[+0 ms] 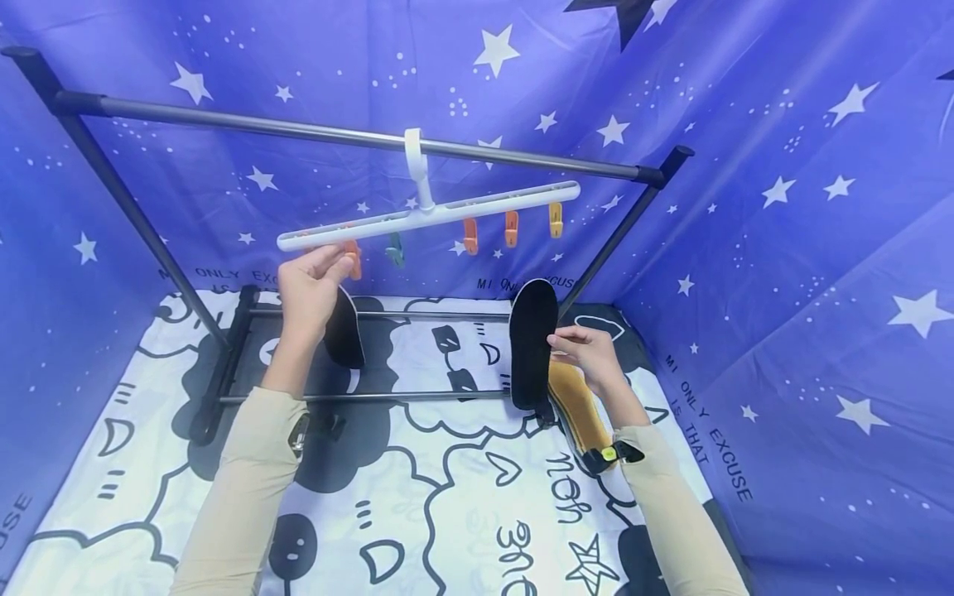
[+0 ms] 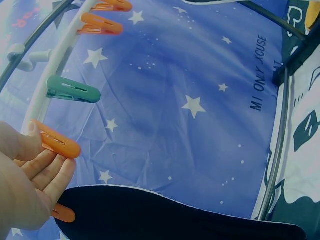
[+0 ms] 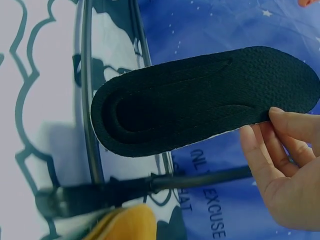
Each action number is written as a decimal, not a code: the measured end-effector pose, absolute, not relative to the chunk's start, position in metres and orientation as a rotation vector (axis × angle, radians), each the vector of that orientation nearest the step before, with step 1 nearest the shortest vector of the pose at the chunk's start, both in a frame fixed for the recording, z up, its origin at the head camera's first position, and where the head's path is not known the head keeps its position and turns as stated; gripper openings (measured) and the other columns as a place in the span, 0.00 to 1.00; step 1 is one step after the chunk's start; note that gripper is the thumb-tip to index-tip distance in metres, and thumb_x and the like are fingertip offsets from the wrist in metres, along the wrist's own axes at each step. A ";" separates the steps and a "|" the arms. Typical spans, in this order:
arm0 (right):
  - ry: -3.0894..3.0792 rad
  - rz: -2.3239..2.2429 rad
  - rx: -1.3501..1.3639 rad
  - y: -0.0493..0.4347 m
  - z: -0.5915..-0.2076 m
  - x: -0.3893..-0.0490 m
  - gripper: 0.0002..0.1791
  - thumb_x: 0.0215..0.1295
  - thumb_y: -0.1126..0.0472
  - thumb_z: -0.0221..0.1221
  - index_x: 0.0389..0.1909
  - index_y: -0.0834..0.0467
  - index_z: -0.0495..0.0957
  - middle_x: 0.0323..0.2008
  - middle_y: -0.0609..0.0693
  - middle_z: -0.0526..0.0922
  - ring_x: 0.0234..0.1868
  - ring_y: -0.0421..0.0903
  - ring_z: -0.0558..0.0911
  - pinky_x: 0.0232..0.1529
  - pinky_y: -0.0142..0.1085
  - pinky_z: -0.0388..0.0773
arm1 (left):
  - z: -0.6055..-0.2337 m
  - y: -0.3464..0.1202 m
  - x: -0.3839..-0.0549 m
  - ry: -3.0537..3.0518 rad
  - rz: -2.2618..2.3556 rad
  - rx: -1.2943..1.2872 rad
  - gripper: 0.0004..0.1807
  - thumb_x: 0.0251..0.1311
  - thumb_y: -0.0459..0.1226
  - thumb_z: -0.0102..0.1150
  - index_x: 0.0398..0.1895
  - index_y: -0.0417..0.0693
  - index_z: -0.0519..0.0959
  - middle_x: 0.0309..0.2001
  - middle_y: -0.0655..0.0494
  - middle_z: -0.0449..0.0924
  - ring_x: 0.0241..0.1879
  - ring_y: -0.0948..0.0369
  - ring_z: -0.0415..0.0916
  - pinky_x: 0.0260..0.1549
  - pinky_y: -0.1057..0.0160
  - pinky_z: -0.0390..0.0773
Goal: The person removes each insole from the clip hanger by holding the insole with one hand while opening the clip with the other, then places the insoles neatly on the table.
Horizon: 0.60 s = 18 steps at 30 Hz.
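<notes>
My left hand (image 1: 309, 290) is at the left end of a white hanger (image 1: 507, 200), pinching an orange clip (image 2: 60, 141) between thumb and fingers. Below that hand hangs a black insole (image 1: 344, 335); another orange clip (image 2: 64, 213) shows at its edge in the left wrist view. My right hand (image 1: 589, 356) holds a second black insole (image 3: 185, 102) by its side edge, thumb on the dark face. This insole stands roughly upright in the head view, under the hanger's right part. A green clip (image 2: 75, 90) sits beside the pinched one.
The hanger hooks over the top bar (image 1: 261, 124) of a dark metal rack. More orange clips (image 1: 470, 236) and a yellow clip (image 1: 556, 220) hang along it. Behind the right hand, a yellow-brown item (image 1: 577, 401) lies on the patterned cloth (image 1: 462, 488). Blue starry fabric (image 1: 805, 207) surrounds the rack.
</notes>
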State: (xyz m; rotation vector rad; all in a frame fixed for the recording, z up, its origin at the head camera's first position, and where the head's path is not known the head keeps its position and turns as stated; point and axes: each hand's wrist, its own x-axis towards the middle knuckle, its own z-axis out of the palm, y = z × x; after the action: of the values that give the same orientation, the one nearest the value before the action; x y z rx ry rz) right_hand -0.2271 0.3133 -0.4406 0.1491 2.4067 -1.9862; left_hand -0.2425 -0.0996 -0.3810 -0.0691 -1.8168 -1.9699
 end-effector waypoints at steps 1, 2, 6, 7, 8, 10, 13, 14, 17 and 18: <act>2.416 -1.977 0.162 0.316 -0.441 -0.227 0.02 0.66 0.70 0.65 0.38 0.64 0.84 0.30 0.41 0.86 0.32 0.38 0.87 0.46 0.44 0.89 | -0.381 -0.100 -0.242 -1.814 -1.971 -0.071 0.11 0.64 0.24 0.62 0.49 0.27 0.84 0.25 0.78 0.83 0.30 0.73 0.83 0.42 0.75 0.80; 2.429 -1.958 0.162 0.319 -0.441 -0.227 0.03 0.66 0.70 0.65 0.39 0.65 0.84 0.30 0.40 0.86 0.32 0.38 0.87 0.46 0.45 0.89 | -0.381 -0.100 -0.242 -1.811 -1.972 -0.074 0.11 0.64 0.24 0.62 0.48 0.27 0.84 0.25 0.77 0.83 0.30 0.72 0.83 0.41 0.75 0.80; 2.453 -1.929 0.213 0.331 -0.442 -0.226 0.06 0.65 0.69 0.66 0.40 0.67 0.84 0.32 0.42 0.87 0.32 0.40 0.87 0.46 0.45 0.88 | -0.382 -0.098 -0.243 -1.797 -1.982 -0.089 0.11 0.64 0.23 0.61 0.48 0.26 0.84 0.24 0.76 0.84 0.29 0.72 0.82 0.41 0.75 0.80; 2.466 -1.912 0.231 0.333 -0.443 -0.226 0.06 0.64 0.69 0.67 0.41 0.67 0.84 0.32 0.42 0.87 0.32 0.41 0.88 0.45 0.44 0.89 | -0.382 -0.098 -0.243 -1.797 -1.982 -0.090 0.11 0.64 0.23 0.61 0.48 0.26 0.84 0.24 0.76 0.84 0.29 0.72 0.82 0.41 0.75 0.80; 2.481 -1.890 0.243 0.336 -0.444 -0.226 0.07 0.64 0.68 0.67 0.41 0.67 0.84 0.33 0.43 0.87 0.33 0.41 0.88 0.44 0.42 0.89 | -0.382 -0.098 -0.243 -1.797 -1.982 -0.092 0.11 0.64 0.23 0.61 0.48 0.26 0.84 0.24 0.76 0.84 0.29 0.72 0.82 0.41 0.75 0.80; 2.504 -1.855 0.278 0.341 -0.445 -0.226 0.09 0.64 0.67 0.68 0.41 0.67 0.84 0.33 0.43 0.87 0.32 0.42 0.88 0.43 0.41 0.89 | -0.382 -0.097 -0.244 -1.801 -1.981 -0.093 0.11 0.64 0.24 0.62 0.48 0.26 0.84 0.24 0.76 0.84 0.29 0.72 0.82 0.41 0.75 0.80; 2.527 -1.813 0.293 0.348 -0.446 -0.226 0.11 0.64 0.68 0.68 0.43 0.70 0.83 0.31 0.40 0.86 0.31 0.38 0.86 0.42 0.39 0.89 | -0.382 -0.097 -0.243 -1.810 -1.982 -0.089 0.11 0.65 0.24 0.62 0.49 0.27 0.84 0.24 0.76 0.84 0.29 0.72 0.82 0.41 0.75 0.80; 2.526 -1.809 0.296 0.351 -0.446 -0.226 0.11 0.64 0.68 0.67 0.44 0.72 0.82 0.31 0.40 0.86 0.31 0.37 0.86 0.42 0.39 0.89 | -0.382 -0.097 -0.243 -1.812 -1.982 -0.086 0.11 0.65 0.25 0.62 0.49 0.27 0.84 0.25 0.76 0.84 0.29 0.72 0.82 0.41 0.75 0.80; 2.521 -1.796 0.301 0.355 -0.445 -0.226 0.12 0.65 0.70 0.66 0.44 0.74 0.81 0.29 0.39 0.85 0.30 0.34 0.85 0.43 0.39 0.89 | -0.381 -0.098 -0.242 -1.828 -1.977 -0.071 0.12 0.65 0.25 0.63 0.49 0.29 0.84 0.25 0.76 0.84 0.29 0.72 0.82 0.41 0.75 0.80; 2.521 -1.787 0.303 0.357 -0.444 -0.226 0.12 0.65 0.70 0.65 0.44 0.74 0.81 0.29 0.39 0.85 0.31 0.33 0.85 0.43 0.39 0.89 | -0.381 -0.099 -0.242 -1.833 -1.975 -0.066 0.12 0.65 0.26 0.63 0.49 0.29 0.84 0.25 0.77 0.84 0.29 0.72 0.82 0.41 0.75 0.80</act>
State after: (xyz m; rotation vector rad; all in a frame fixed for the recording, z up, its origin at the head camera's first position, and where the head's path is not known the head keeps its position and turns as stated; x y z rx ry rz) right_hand -0.2260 0.3568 -0.4440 0.3031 2.5207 -1.7866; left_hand -0.2420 -0.0986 -0.3807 -0.0655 -1.8329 -1.9747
